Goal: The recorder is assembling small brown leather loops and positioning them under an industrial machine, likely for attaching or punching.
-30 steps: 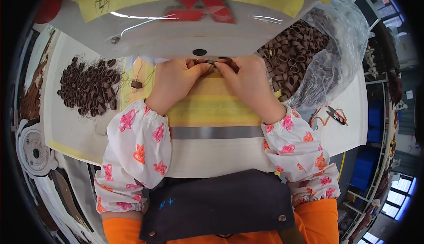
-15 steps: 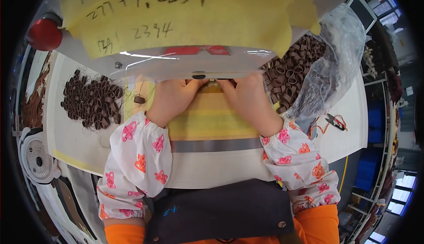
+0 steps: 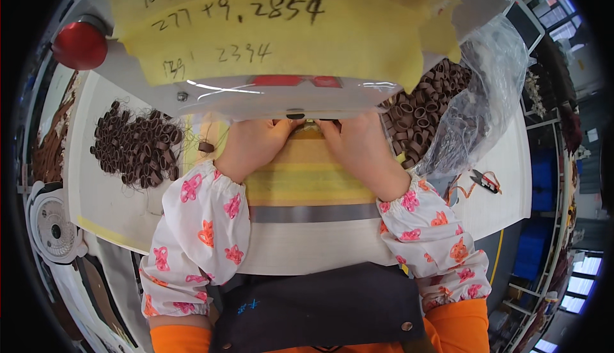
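My left hand [image 3: 252, 146] and my right hand [image 3: 360, 145] meet under the front edge of a white machine head [image 3: 256, 100]. Their thumbs point inward toward each other, and the fingers look closed. The machine hides most of the fingertips, so whatever they hold there cannot be made out. Beneath the hands lies a work surface covered with yellow tape [image 3: 307, 180]. Just left of my left wrist is a single brown loop [image 3: 205, 146] with loose threads. A pile of brown loops with trailing threads [image 3: 137, 145] spreads farther left.
On the right, more brown loops [image 3: 425, 107] spill from a clear plastic bag [image 3: 476, 97]. Thread snips [image 3: 485, 181] with an orange cord lie nearby on the white table [image 3: 499, 209]. A red knob [image 3: 80, 43] juts from the machine's left side. A white fan [image 3: 56, 225] stands beyond the table's left edge.
The view has shifted slightly, so the machine head sits a little farther right and lower. Both hands keep nearly the same place and pose.
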The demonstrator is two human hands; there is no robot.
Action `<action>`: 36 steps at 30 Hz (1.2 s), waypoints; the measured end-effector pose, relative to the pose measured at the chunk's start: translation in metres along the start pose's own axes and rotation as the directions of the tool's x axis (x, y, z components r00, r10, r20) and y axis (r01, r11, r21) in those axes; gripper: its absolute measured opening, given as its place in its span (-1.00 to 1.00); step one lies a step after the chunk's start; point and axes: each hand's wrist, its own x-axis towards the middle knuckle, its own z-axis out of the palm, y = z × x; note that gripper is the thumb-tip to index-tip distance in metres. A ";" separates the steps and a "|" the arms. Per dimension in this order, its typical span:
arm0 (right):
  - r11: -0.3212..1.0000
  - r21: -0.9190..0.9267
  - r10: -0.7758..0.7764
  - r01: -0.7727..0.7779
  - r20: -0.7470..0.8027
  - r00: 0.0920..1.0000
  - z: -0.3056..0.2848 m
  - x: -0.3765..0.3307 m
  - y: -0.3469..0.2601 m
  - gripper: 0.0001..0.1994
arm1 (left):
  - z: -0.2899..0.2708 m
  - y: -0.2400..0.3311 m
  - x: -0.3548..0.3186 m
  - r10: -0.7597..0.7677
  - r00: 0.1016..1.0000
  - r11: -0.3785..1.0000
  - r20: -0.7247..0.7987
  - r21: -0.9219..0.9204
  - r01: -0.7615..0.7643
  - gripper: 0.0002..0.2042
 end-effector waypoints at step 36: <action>0.985 0.164 0.060 -0.058 -0.008 0.998 -0.003 -0.006 0.000 -0.88 | -0.007 0.022 -0.028 0.132 0.991 0.983 0.009 0.129 -0.133 -0.74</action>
